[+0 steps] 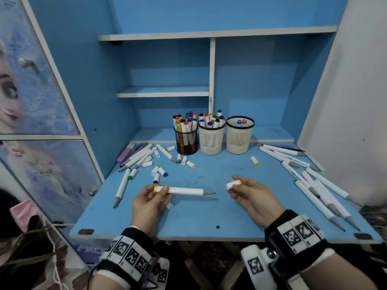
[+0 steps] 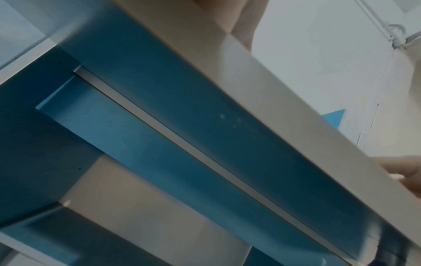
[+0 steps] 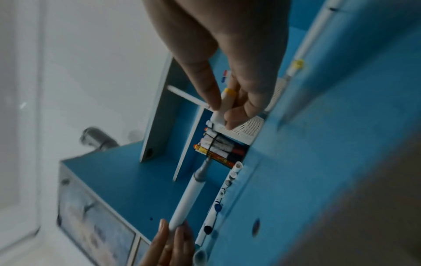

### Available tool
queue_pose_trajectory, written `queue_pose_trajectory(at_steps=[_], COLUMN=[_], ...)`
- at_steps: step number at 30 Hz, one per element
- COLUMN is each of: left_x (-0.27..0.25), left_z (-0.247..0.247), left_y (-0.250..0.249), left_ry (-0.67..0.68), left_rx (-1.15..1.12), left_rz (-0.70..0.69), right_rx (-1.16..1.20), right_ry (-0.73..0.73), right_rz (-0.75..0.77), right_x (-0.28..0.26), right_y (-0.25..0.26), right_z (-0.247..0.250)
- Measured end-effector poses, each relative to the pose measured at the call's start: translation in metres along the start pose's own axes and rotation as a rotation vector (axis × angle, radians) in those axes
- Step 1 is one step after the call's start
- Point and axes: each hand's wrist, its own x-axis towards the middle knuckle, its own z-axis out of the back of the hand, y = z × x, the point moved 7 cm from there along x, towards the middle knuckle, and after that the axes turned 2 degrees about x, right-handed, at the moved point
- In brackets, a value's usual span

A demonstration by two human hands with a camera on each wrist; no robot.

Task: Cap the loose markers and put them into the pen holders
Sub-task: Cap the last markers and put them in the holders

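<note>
My left hand (image 1: 156, 192) grips a white marker (image 1: 184, 190) by its yellow-banded end, its bare grey tip pointing right. My right hand (image 1: 235, 187) pinches a white cap with a yellow band (image 1: 233, 184), its open end facing the tip a short gap away. The right wrist view shows the cap (image 3: 224, 106) between thumb and fingers and the marker (image 3: 189, 196) held below. Three pen holders stand at the back: a black mesh one (image 1: 187, 141), a full white one (image 1: 211, 140) and a nearly empty white one (image 1: 240, 139).
Loose uncapped markers and caps (image 1: 144, 158) lie scattered at the left of the blue desk (image 1: 209, 216). Several more uncapped markers (image 1: 318, 185) lie fanned at the right. A lone yellow-ended cap (image 1: 254, 160) lies right of centre. Shelves rise behind the holders.
</note>
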Motion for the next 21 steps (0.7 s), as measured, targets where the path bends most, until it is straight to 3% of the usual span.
queue_pose_trajectory(at_steps=[7,11,16,21], left_x=[0.002,0.002,0.002,0.002], left_z=[0.005,0.005,0.004,0.003], left_y=[0.001,0.001,0.001,0.002], left_ry=[-0.002,0.001,-0.028,0.002], left_rx=[-0.022,-0.032,-0.066,-0.059], left_rz=[-0.017,-0.019,-0.018,-0.007], right_rx=[0.205,0.135,0.240,0.218], right_ry=[0.022,0.069,0.002,0.030], right_rz=[-0.057,-0.006,0.079,0.123], right_x=[-0.007,-0.013,-0.013,-0.016], right_y=[-0.037,-0.044,-0.043,-0.043], right_z=[-0.009,-0.022,-0.016,-0.014])
